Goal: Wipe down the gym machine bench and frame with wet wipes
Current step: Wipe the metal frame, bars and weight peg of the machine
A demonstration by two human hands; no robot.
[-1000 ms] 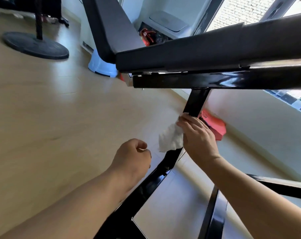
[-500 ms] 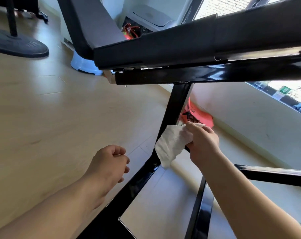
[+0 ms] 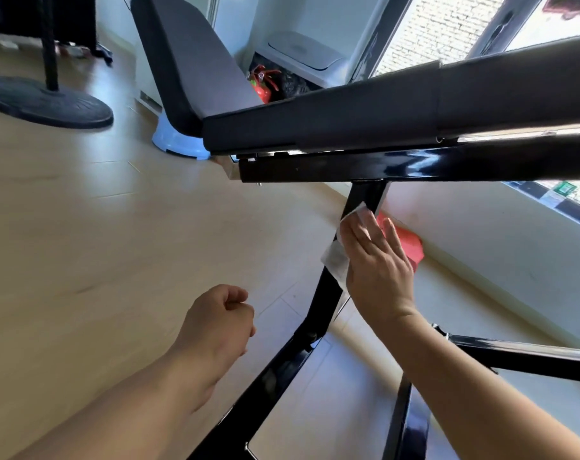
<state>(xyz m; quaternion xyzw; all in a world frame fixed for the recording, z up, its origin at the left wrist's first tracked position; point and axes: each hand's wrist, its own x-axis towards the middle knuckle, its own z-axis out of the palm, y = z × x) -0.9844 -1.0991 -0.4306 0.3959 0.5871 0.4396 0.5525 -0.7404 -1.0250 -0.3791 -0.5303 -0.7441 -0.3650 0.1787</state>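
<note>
Pressing the white wet wipe [image 3: 335, 258] flat against the black frame upright [image 3: 365, 195] just below the bench pad [image 3: 348, 117] with the right hand [image 3: 378, 267], fingers straight and close together; hovering the left hand [image 3: 220, 322] over the wooden floor [image 3: 116, 244], fingers curled into an empty fist.

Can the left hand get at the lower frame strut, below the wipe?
Probably yes. The left hand holds nothing and is close beside the lower strut, with nothing between them. The right hand and wipe sit higher on it.

Red extinguisher [image 3: 261, 88] by wall; blue stool [image 3: 179, 141]; fan base [image 3: 46, 102].
</note>
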